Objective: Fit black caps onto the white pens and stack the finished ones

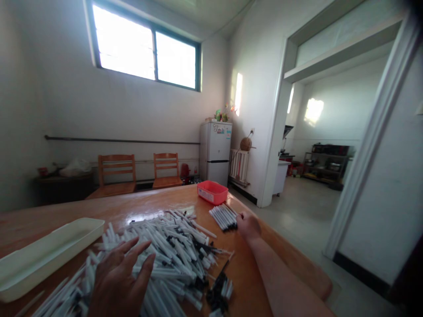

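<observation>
My left hand [122, 275] hovers over or rests on a large heap of clear pen barrels [178, 246], its fingers spread and nothing held. Farther right, my right hand [248, 226] has its fingers closed at the right end of a neat row of pens [223, 217] with black tips. What those fingers pinch is too small to make out. Black caps and small parts [218, 293] lie at the near right side of the heap.
A red plastic basket [212, 193] stands at the far table edge, behind the row. At left lies a long cream tray [49, 255]. Two wooden chairs [117, 174] and a fridge [216, 147] are beyond the wooden table [277, 251]; a doorway opens at right.
</observation>
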`<state>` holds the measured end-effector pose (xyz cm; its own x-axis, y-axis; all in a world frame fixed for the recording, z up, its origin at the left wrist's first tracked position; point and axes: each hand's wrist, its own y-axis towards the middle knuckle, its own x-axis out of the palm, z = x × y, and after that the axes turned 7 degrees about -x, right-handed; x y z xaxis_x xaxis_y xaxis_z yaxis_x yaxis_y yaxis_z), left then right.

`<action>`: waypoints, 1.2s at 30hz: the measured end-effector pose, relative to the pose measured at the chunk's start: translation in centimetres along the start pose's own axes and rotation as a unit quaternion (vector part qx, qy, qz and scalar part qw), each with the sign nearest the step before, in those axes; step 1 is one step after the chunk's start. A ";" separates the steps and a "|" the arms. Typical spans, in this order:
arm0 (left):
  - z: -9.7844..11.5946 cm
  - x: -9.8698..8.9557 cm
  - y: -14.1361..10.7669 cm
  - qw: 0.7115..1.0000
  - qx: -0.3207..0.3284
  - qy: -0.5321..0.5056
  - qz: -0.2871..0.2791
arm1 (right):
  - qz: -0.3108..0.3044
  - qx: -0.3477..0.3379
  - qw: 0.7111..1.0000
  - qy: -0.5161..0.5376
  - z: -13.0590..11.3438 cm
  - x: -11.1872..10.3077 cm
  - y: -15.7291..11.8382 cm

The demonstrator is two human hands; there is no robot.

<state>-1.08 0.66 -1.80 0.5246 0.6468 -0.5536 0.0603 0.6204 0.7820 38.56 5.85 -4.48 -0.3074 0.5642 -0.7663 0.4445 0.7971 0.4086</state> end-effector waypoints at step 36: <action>0.9 -2.1 1.2 0.924 -0.319 -0.192 -0.089 | -0.226 -0.248 0.942 -0.014 -15.9 -1.5 -11.1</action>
<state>-1.38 -0.36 0.51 0.8250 0.3798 -0.4184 -0.2735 0.9163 0.2925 20.67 -0.41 -0.02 -0.3449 0.1417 -0.9279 -0.1761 0.9612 0.2123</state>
